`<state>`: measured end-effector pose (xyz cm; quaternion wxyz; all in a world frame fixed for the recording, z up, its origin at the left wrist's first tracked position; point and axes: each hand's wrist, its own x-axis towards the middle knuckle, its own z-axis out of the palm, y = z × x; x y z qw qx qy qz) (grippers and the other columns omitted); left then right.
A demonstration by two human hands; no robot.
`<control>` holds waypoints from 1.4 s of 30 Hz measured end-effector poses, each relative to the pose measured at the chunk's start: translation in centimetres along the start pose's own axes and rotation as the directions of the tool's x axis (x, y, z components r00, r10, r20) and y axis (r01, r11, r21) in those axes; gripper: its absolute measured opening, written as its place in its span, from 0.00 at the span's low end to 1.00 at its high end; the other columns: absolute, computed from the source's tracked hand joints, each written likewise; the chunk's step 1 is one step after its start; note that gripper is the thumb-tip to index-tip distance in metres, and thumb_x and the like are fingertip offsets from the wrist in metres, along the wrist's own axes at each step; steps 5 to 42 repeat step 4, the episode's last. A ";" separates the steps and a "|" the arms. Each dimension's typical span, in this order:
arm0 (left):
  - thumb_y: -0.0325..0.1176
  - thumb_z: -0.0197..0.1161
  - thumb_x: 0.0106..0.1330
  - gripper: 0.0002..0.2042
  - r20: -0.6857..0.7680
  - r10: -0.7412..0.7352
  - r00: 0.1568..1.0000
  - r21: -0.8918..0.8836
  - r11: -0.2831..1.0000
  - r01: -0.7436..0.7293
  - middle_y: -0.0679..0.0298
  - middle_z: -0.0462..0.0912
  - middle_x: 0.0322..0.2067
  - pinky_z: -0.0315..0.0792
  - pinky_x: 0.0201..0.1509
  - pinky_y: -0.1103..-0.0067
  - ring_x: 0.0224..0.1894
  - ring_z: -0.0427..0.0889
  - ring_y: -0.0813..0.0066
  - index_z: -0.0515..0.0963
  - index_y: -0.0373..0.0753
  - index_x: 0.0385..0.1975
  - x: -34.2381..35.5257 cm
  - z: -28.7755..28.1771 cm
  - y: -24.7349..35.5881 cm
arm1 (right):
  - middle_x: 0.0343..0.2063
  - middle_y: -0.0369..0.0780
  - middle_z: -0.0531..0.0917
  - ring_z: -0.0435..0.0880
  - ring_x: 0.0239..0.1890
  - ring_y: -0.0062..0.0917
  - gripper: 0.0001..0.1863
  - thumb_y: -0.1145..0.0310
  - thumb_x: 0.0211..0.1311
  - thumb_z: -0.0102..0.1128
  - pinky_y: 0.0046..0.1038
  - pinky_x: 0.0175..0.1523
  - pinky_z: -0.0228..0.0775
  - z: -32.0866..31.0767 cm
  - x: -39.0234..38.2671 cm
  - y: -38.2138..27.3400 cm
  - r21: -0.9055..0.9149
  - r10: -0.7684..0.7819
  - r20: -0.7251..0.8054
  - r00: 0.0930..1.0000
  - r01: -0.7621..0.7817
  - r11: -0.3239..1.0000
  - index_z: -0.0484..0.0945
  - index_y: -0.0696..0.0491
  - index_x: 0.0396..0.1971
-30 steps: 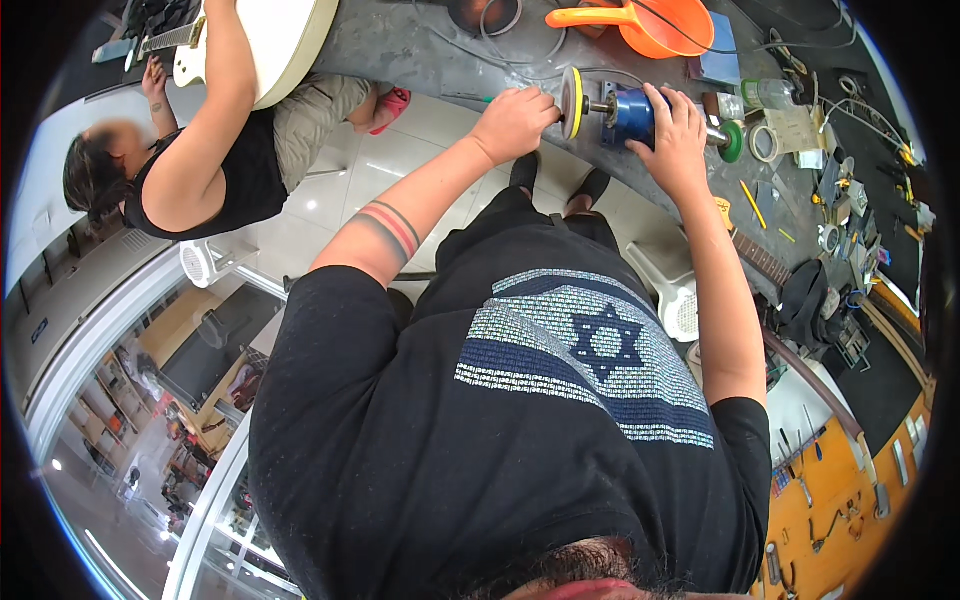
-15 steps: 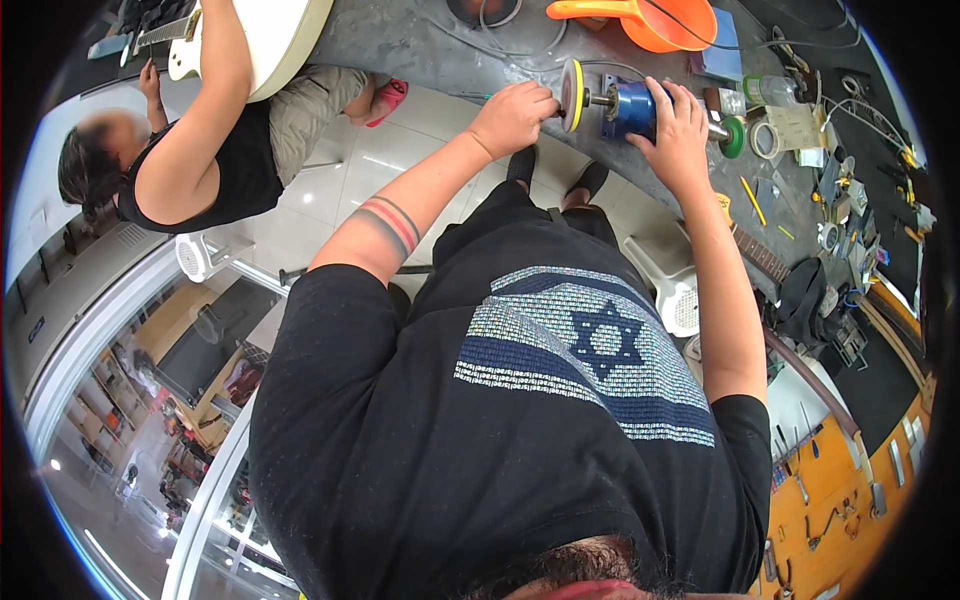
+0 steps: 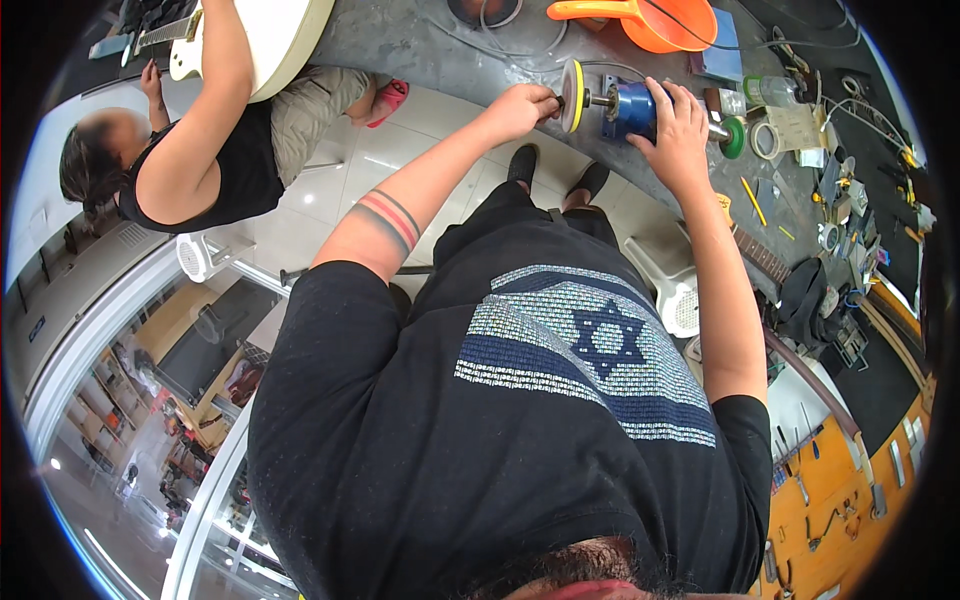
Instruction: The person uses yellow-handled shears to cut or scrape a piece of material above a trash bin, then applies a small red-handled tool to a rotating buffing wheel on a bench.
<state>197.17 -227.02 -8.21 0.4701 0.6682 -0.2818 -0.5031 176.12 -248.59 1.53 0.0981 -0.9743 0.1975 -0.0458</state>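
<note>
A blue bench grinder motor point(image 3: 628, 110) stands at the table's near edge, its shaft running left and right. At the shaft's left end is a round disc point(image 3: 573, 96) with a yellow rim; a green wheel point(image 3: 734, 137) sits at the right end. My left hand point(image 3: 522, 110) is closed in a pinch at the disc's outer face, by its middle. Whatever small dark thing lies at those fingertips is too small to make out. Over the motor's right part rests my right hand point(image 3: 680, 130), palm down, fingers spread and touching the housing.
Behind the motor lie an orange scoop-like pan point(image 3: 670, 25) and a loose cable. To the right are a tape roll point(image 3: 765, 139), a yellow pencil point(image 3: 753, 201), a clear bottle point(image 3: 775, 90) and scattered tools. At the left, another person holds a white guitar point(image 3: 270, 45).
My left hand has turned slightly at the disc's centre, its knuckles shifting a little. My right hand stays on the motor.
</note>
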 end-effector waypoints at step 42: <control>0.38 0.60 0.82 0.14 0.174 -0.215 0.961 -0.079 0.970 0.232 0.69 0.78 0.25 0.68 0.35 0.76 0.28 0.73 0.77 0.84 0.34 0.36 0.1 -0.3 1.5 | 0.72 0.42 0.71 0.65 0.77 0.45 0.55 0.58 0.49 0.87 0.50 0.81 0.54 0.1 -0.5 0.5 -0.014 0.012 0.013 1.000 -0.011 1.000 0.66 0.38 0.79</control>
